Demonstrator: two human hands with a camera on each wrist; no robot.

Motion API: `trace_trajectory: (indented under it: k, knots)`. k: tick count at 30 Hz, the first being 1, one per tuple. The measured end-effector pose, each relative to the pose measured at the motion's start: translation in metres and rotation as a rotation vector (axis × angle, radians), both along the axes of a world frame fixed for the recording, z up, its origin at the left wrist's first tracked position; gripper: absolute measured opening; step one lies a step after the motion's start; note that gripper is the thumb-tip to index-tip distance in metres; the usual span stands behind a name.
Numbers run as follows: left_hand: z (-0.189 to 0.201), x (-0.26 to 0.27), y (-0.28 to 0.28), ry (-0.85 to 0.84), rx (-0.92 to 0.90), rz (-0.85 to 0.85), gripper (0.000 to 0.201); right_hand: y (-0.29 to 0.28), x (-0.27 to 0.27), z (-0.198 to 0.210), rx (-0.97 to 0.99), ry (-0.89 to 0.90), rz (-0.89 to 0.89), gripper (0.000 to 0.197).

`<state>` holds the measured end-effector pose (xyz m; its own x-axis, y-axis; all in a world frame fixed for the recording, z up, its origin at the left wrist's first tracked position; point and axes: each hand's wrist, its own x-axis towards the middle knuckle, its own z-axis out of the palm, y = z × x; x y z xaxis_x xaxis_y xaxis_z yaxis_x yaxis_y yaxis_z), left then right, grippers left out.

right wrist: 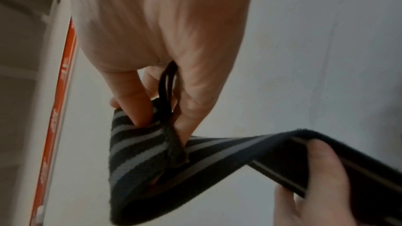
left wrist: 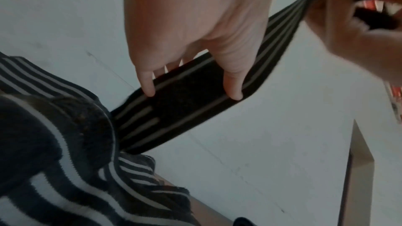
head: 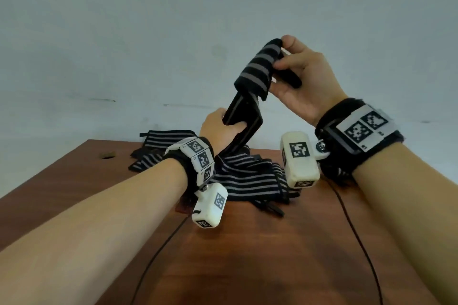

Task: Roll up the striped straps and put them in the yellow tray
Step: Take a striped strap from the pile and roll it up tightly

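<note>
Your left hand [head: 224, 125] is raised above the far part of the counter [head: 247, 255], and its grip is closed on the lower stretch of the striped strap [head: 252, 72]: fingers curl over one edge and the thumb presses the other, with a plain black patch of rougher weave lying between the fingertips [left wrist: 233, 90] in the left wrist view. From that hold the strap's long axis climbs up and to the right toward your right hand [head: 304, 82], while its loose tail drops down to the pile of straps [head: 238, 176] lying on the counter just behind your wrists. The band is flat, woven and elastic-looking, black with thin grey stripes running along its length, and it twists once between your hands so the stripes turn across it near the top. Your right hand's grip is also closed, pinching the strap's upper end, where the fabric folds over into a soft wedge; a thin black loop [right wrist: 166, 88] at that end passes up between your fingers. The counter is smooth reddish-brown wood, with thin black cables [head: 357, 230] trailing across it from your wrist cameras. The yellow tray is not in any view.
</note>
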<state>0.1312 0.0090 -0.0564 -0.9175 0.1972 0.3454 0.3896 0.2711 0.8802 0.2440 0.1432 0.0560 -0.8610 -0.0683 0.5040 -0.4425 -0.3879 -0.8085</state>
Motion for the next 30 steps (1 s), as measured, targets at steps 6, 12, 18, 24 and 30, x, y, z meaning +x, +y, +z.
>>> trace_trajectory:
  k: [6, 12, 18, 24, 30]
  knots:
    - [0.036, 0.012, -0.037, 0.131, 0.394, 0.142, 0.027, 0.027, -0.015, -0.011, 0.22, -0.07, -0.668, 0.039]
    - [0.078, 0.036, -0.054, 0.079, 0.572, 0.001, 0.048, 0.031, -0.033, -0.073, 0.612, -0.291, -0.737, 0.036]
    - [0.05, 0.038, -0.058, -0.384, 0.094, -0.224, 0.039, 0.013, -0.033, -0.092, 0.376, -0.365, -0.485, 0.043]
    - [-0.025, 0.05, -0.048, 0.13, -0.448, -0.249, 0.128, -0.005, -0.026, -0.094, 0.395, -0.353, -0.281, 0.035]
    - [-0.044, 0.045, -0.046, -0.03, 0.014, -0.123, 0.013, -0.001, -0.03, -0.11, 0.265, -0.411, -0.167, 0.03]
